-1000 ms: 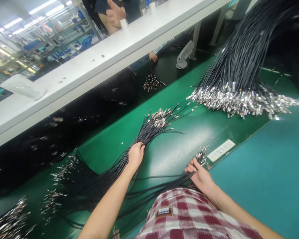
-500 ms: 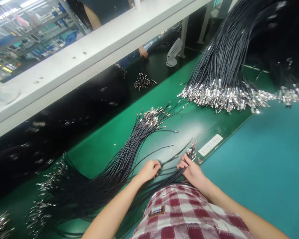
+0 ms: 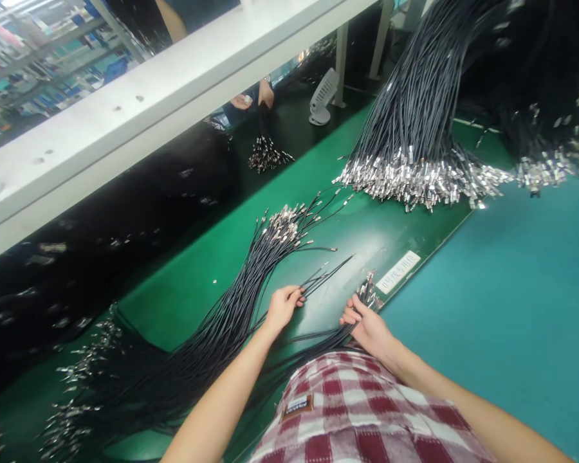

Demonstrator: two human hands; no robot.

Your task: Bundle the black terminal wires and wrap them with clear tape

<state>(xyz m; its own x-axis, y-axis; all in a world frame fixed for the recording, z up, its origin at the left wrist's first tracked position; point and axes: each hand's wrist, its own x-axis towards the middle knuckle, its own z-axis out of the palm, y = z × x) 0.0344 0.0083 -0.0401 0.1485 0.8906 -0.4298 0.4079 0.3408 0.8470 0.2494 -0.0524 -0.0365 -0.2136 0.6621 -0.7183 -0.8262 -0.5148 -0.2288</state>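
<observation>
My left hand (image 3: 282,305) is closed in a pinch on a few thin black cables (image 3: 326,272) whose metal tips point up and to the right over the green belt (image 3: 207,276). My right hand (image 3: 367,326) grips a small bundle of black cables (image 3: 369,290) with silver terminals sticking out above the fingers. Just left of my left hand a larger fan of black cables (image 3: 260,263) lies on the belt, its metal ends spread near the middle.
A big heap of black cables with flat silver terminals (image 3: 415,173) lies at the upper right, beside a teal surface (image 3: 511,289). A white label (image 3: 398,271) sits at the belt's edge. Another person's hands (image 3: 253,98) hold a cable bunch beyond the white shelf (image 3: 164,109). More cables pile at lower left (image 3: 87,379).
My left hand left the large fan of cables, moved right toward my right hand and now pinches a few separate cables. The right hand kept its bundle. The view shifted slightly.
</observation>
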